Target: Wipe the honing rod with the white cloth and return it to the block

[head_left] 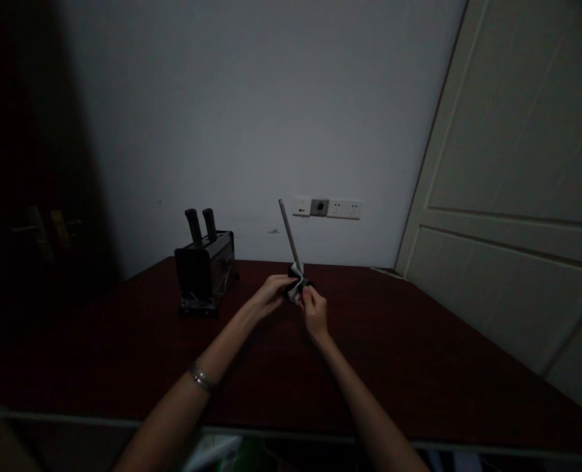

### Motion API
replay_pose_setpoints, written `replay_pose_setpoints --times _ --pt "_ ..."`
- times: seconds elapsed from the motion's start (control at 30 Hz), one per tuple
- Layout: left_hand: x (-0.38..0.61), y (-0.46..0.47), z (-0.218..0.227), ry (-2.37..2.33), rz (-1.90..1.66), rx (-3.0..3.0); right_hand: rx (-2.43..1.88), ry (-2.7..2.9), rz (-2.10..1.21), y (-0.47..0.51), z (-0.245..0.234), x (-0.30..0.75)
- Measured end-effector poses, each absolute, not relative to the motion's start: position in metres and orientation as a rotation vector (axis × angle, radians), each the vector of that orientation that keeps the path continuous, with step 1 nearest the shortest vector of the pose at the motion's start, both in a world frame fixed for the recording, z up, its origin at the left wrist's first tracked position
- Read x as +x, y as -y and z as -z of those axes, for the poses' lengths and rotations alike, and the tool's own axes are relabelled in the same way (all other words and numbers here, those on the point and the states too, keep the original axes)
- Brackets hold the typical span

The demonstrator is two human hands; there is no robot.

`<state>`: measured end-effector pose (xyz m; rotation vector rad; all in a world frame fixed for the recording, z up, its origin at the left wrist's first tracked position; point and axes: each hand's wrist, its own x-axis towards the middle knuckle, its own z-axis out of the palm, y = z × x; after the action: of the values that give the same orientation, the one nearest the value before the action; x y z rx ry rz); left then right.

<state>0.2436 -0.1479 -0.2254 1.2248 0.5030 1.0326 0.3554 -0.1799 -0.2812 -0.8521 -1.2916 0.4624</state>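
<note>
A long, narrow grey rod or blade (pixel 289 231) points up and slightly left in front of the wall; in this dim light I cannot tell which it is. Its lower end goes into a crumpled black-and-white cloth (pixel 295 288). From the left, my left hand (pixel 272 294) is closed on the cloth with its fingers pressed together. My right hand (pixel 315 311) pinches the cloth's lower right side, thumb and fingers closed. Whatever is inside the folds is hidden. Left of my hands, a dark, shiny knife block (pixel 200 278) holds two black-handled knives (pixel 209 224).
Under everything lies a dark reddish-brown table (pixel 409 354), its front edge close to me. Behind it rises a pale wall with a row of sockets (pixel 344 209). A panelled white door (pixel 512 196) stands at the right. Blurred items sit below the table edge.
</note>
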Motion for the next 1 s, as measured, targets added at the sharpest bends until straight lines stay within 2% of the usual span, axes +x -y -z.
replay_pose_setpoints --times 0.27,1.0 --pt "0.255 0.154 0.223 -0.481 -1.016 1.117 -0.845 1.263 -0.419 0.180 0.285 0.361" --pt "0.237 0.135 0.213 -0.443 -0.888 1.193 -0.456 1.187 -1.292 0.190 0.272 0.352"
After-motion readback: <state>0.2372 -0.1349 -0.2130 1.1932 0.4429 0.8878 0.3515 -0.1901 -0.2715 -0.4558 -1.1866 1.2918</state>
